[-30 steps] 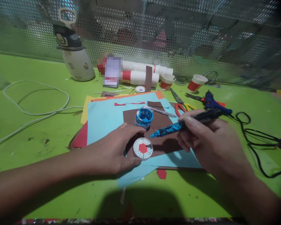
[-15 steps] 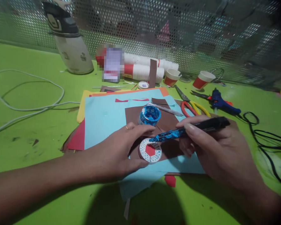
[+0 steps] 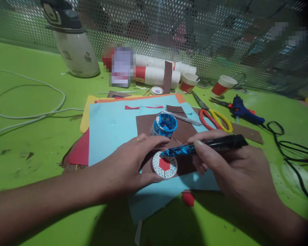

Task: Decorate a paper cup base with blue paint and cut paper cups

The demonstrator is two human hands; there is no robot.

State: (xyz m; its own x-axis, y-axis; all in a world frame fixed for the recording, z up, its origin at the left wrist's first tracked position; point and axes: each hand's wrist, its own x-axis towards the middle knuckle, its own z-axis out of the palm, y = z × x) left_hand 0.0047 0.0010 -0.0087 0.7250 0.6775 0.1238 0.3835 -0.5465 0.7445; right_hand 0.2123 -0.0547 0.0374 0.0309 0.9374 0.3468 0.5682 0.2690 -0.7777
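The pen [image 3: 213,143] is crossing onto the disc [image 3: 164,165].
Its tip is moving in past the rim, so dotting is seemingly resuming; right grip [image 3: 236,169] is clasping the pen, left grip [image 3: 133,159] is pinching the disc over brown paper [image 3: 188,166].

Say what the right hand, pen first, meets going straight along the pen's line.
Likely the round disc at the tip of the pen; if it passes above, the left hand. Depth is unclear.

Two hands [image 3: 129,159] [image 3: 240,171], one pen [image 3: 220,142], one disc [image 3: 165,165], one jar [image 3: 162,130], one glue gun [image 3: 246,113], two upright cups [image 3: 188,86] [image 3: 220,90], two cup stacks [image 3: 154,61] [image 3: 155,76].
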